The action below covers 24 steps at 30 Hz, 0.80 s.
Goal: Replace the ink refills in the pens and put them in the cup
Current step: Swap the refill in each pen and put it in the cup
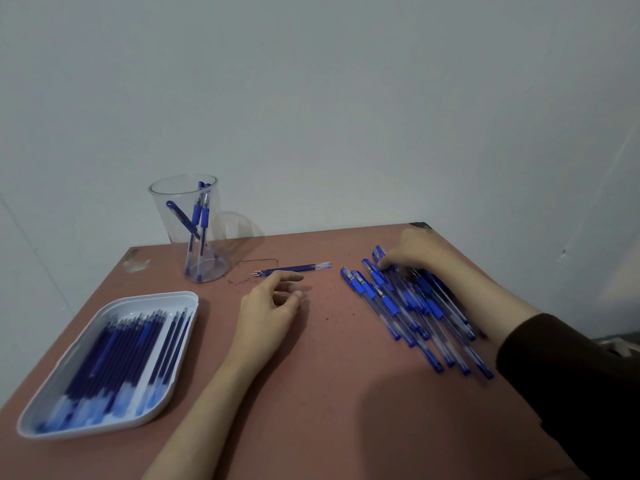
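No legible text; no numbers, no labels (pens (391, 306) blurred)

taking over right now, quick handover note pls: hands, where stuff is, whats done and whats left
Left hand: low over the table, fingers loosely curled, holding nothing.
Right hand: on the far end of the pile of pens, fingers on one; grip unclear.
Cup, back left: about three pens inside, presumably done.
Tray, front left: many refills.
Loose refills lie between cup and pile.
Left: likely the whole pile.
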### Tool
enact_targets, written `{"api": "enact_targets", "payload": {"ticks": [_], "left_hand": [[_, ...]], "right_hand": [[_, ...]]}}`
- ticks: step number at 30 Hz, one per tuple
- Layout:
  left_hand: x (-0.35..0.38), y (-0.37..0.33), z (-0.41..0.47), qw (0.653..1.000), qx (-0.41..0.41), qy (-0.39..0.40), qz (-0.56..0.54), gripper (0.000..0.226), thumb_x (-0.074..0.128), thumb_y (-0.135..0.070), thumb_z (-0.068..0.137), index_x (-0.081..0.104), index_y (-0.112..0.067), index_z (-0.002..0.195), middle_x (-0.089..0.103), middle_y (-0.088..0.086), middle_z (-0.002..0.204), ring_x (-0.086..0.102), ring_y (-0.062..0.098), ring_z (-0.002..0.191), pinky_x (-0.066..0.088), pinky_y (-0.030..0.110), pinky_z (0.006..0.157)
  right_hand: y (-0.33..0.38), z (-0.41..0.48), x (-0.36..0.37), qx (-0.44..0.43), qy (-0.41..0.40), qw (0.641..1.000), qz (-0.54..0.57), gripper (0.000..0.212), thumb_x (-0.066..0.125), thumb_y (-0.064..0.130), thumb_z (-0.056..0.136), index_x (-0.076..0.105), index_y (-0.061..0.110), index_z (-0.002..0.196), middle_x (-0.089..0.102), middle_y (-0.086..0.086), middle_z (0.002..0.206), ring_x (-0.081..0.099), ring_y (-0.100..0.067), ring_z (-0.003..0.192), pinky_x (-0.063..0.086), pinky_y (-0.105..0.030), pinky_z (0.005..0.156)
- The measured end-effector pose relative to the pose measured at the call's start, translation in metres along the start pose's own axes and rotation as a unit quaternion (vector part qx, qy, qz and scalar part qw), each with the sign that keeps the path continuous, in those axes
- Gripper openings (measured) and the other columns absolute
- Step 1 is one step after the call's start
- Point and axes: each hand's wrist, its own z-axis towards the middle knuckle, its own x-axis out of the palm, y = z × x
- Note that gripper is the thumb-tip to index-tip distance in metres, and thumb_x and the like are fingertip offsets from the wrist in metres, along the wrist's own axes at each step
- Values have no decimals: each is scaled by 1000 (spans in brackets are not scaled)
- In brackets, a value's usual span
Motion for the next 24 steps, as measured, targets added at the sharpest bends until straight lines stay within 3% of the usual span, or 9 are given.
{"api": "enact_targets", "payload": {"ticks": [5,8,11,14,17,21,24], "left_hand": [[-1,2,1,1000,-1,-2,-29,26,60,-5,87,65,-29,93,67,-13,80,61,6,66,51,24,70],[-5,-2,3,996,-19,-15,-89,29,58,-1,88,64,-29,92,66,-5,79,58,1,59,49,16,61],[-12,-5,5,985,-36,-51,-163,25,59,-1,88,67,-22,96,64,2,85,62,10,67,52,20,60],[-21,-4,7,978,-35,-92,-186,21,61,-4,88,67,-21,98,66,2,93,64,7,75,50,16,58],[-26,0,7,976,-31,-120,-178,22,62,-7,87,67,-24,99,67,-3,97,64,5,88,52,25,72],[-29,0,8,975,-40,-133,-171,21,62,-10,88,66,-28,98,66,-7,97,63,11,96,52,33,81],[-29,-3,9,977,-53,-108,-176,18,61,-10,89,68,-26,96,68,-5,94,65,14,91,52,27,72]], "right_hand": [[5,-4,-7,-30,-17,997,64,24,66,24,77,53,12,61,55,-1,58,50,-16,53,40,-25,55],[20,-17,-16,-114,-29,981,154,14,63,16,81,53,11,73,62,-3,64,56,-15,52,47,-25,54],[41,-42,-14,-228,-2,946,229,7,60,12,86,60,18,91,65,0,66,60,-9,50,47,-19,48],[59,-57,7,-310,-18,936,169,17,57,24,89,65,27,104,61,8,72,56,-12,63,42,-23,56],[70,-63,34,-328,-63,935,123,26,50,48,92,68,33,102,67,8,82,57,-14,78,42,-31,67],[74,-64,56,-359,-111,921,106,21,48,45,95,62,32,105,64,9,92,57,-14,86,33,-30,65],[72,-63,61,-375,-154,910,91,24,47,46,95,62,31,106,64,8,92,58,-14,87,40,-33,69]]}}
